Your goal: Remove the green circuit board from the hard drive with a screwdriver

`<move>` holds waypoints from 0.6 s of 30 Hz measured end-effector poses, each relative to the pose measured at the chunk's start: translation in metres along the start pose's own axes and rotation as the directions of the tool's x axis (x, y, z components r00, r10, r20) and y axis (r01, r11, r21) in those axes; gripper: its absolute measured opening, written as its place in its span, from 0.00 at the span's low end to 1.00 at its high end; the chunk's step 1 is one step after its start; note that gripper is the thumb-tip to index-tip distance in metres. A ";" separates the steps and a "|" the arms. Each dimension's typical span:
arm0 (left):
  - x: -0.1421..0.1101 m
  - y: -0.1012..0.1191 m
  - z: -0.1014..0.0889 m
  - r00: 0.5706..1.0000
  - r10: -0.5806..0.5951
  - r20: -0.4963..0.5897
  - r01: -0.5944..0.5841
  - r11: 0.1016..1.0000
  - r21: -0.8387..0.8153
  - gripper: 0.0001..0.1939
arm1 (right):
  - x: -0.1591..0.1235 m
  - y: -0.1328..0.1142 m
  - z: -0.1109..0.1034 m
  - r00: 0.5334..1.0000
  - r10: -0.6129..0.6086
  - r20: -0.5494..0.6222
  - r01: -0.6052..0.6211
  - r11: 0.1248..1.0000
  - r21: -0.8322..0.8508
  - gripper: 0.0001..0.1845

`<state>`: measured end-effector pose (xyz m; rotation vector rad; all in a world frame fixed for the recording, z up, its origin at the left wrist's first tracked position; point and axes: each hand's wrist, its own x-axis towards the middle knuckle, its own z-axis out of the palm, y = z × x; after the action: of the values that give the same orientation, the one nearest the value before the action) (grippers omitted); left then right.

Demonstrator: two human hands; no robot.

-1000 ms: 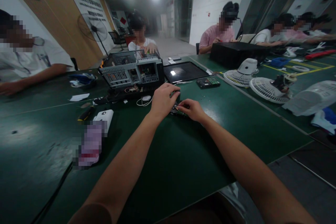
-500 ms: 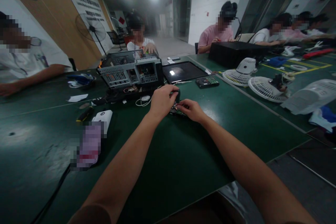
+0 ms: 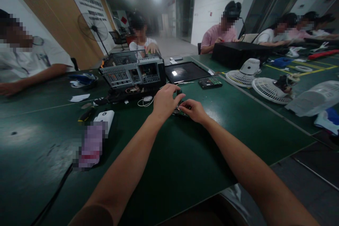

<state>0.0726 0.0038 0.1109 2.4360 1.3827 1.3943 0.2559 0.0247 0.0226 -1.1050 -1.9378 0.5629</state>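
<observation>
My left hand point(image 3: 166, 101) is curled around the dark upright handle of what looks like a screwdriver point(image 3: 179, 92), thumb stretched along its near side. Under the fingers lies a small device with a green circuit board point(image 3: 182, 113), seemingly a hard drive, mostly covered by both hands. My right hand point(image 3: 195, 110) is closed in a pinch at the device, close to the lower end of the screwdriver; what its fingertips grip is hidden. A second hard drive point(image 3: 210, 83), board side up, lies farther off to the right.
An opened computer case point(image 3: 134, 74) stands beyond my left hand, beside a black panel point(image 3: 189, 70). Leftward lie a yellow-black tool point(image 3: 87, 114) and a white device point(image 3: 106, 118). Fan parts point(image 3: 243, 74) sit right, near a black case point(image 3: 238, 54). Several people work around the table.
My left fingers have shifted slightly around the handle, the thumb now reaching farther right. My right hand stays pinched at the device. The view sways a little.
</observation>
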 end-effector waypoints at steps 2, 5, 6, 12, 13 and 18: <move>0.000 0.001 -0.001 1.000 -0.008 -0.004 0.008 1.000 0.015 0.11 | 0.000 -0.001 0.000 1.000 0.002 -0.002 -0.002 1.000 -0.003 0.14; 0.000 0.002 -0.002 1.000 -0.017 -0.009 0.017 0.999 0.027 0.11 | -0.001 -0.002 0.000 1.000 -0.002 -0.005 0.002 1.000 -0.010 0.14; 0.000 0.003 -0.003 1.000 -0.018 -0.012 0.018 0.999 0.030 0.10 | -0.001 -0.003 0.001 1.000 -0.001 -0.007 0.001 1.000 -0.014 0.14; 0.001 0.002 -0.003 1.000 -0.004 -0.007 0.005 1.000 0.026 0.05 | -0.002 -0.004 0.001 1.000 0.002 -0.006 -0.002 1.000 0.000 0.14; 0.002 0.002 -0.003 1.000 -0.006 -0.004 0.007 1.000 0.024 0.05 | -0.002 -0.004 0.001 1.000 -0.001 -0.010 0.001 1.000 0.018 0.14; 0.002 0.001 -0.003 1.000 -0.004 0.007 0.004 1.000 0.006 0.04 | -0.002 -0.005 -0.001 1.000 -0.005 -0.013 0.007 0.995 0.099 0.16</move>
<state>0.0718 0.0032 0.1144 2.4380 1.3908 1.3816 0.2549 0.0203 0.0252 -1.0377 -1.8809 0.6400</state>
